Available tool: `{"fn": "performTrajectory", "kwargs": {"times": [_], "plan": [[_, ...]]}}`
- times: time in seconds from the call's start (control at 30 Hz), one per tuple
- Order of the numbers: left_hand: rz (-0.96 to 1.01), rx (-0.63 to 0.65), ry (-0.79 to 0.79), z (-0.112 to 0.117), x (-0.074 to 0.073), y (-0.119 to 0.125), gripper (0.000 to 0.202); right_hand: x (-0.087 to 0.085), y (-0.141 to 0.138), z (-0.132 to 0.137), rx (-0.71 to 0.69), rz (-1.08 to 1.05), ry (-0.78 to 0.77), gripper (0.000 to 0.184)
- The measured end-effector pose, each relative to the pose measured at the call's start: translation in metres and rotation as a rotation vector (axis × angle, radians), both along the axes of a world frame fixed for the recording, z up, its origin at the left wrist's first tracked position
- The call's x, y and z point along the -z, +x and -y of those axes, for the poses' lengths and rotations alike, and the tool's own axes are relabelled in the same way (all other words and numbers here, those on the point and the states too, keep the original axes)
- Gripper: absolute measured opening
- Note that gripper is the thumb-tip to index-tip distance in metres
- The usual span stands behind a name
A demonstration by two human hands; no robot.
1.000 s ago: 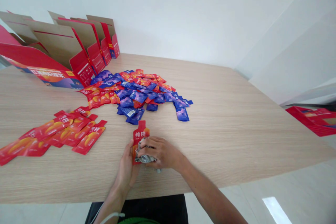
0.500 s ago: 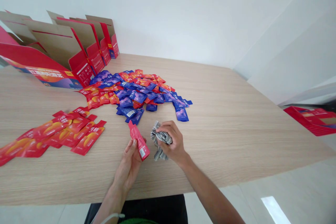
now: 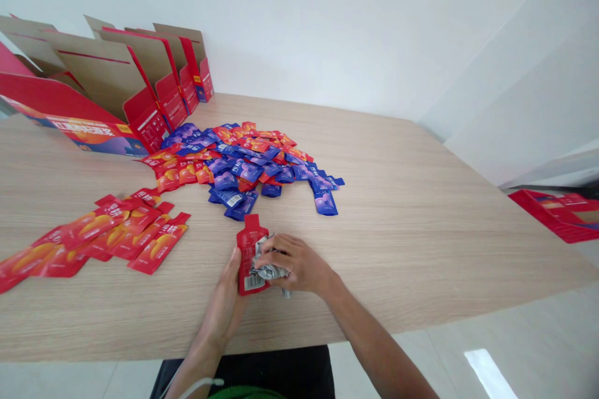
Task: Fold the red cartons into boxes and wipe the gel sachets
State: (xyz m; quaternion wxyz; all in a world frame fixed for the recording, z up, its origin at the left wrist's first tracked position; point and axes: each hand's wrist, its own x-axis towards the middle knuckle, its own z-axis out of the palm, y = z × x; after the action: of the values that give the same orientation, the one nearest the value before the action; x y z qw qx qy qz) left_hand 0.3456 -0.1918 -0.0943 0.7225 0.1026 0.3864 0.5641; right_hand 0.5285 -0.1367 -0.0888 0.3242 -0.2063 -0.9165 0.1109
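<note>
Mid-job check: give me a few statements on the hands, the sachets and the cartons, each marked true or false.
1. The right hand presses a grey cloth onto a red sachet. True.
2. The left hand holds a blue sachet. False: its grip is on the same red sachet.
3. The row of sachets at the left is all blue. False: they are red.
4. The mixed pile holds red and blue sachets. True.
5. The cartons at the back left are shut. False: their flaps stand open.
</note>
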Motion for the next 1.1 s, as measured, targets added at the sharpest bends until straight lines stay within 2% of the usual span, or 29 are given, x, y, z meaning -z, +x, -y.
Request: {"fn": "performTrajectory", "kwargs": {"times": [0.07,0.17,0.33,0.47,0.53,0.63,0.73,0.8,0.87,0.97,1.1], "plan": [[0.013,0.06,-0.025,0.001,0.002,-0.001,0.052,0.003,-0.002,-0.001,-0.027,0.024,-0.011,0.02],[-0.003,0.085,-0.048,0.002,0.004,-0.002,0.051,0.006,-0.005,0.0,-0.02,0.026,-0.014,0.023],[-0.102,0.041,-0.019,0.006,0.002,0.001,0.054,0.004,-0.008,0.001,0.136,-0.02,-0.086,0.025],[-0.18,0.099,0.015,0.009,0.001,0.003,0.061,0.001,-0.008,0.0,0.272,-0.156,-0.116,0.023],[-0.203,0.1,0.011,0.009,0.0,0.005,0.063,0.0,-0.007,0.0,0.282,-0.182,-0.104,0.021],[-0.208,0.038,-0.059,0.005,-0.004,0.006,0.06,0.001,-0.006,-0.001,0.187,-0.09,-0.084,0.021],[-0.174,-0.015,-0.134,-0.001,-0.009,0.007,0.047,0.004,-0.007,0.002,0.023,0.076,-0.079,0.021],[-0.155,-0.028,-0.143,-0.004,-0.011,0.006,0.043,0.005,-0.01,0.004,-0.074,0.171,-0.084,0.023],[-0.15,-0.032,-0.132,-0.005,-0.012,0.006,0.043,0.006,-0.013,0.006,-0.112,0.224,-0.09,0.024],[-0.161,-0.006,-0.121,-0.003,-0.01,0.005,0.046,0.006,-0.017,0.008,-0.042,0.181,-0.074,0.024],[-0.207,0.019,-0.098,0.001,-0.007,0.005,0.048,0.005,-0.017,0.006,0.172,0.011,-0.073,0.025]]}}
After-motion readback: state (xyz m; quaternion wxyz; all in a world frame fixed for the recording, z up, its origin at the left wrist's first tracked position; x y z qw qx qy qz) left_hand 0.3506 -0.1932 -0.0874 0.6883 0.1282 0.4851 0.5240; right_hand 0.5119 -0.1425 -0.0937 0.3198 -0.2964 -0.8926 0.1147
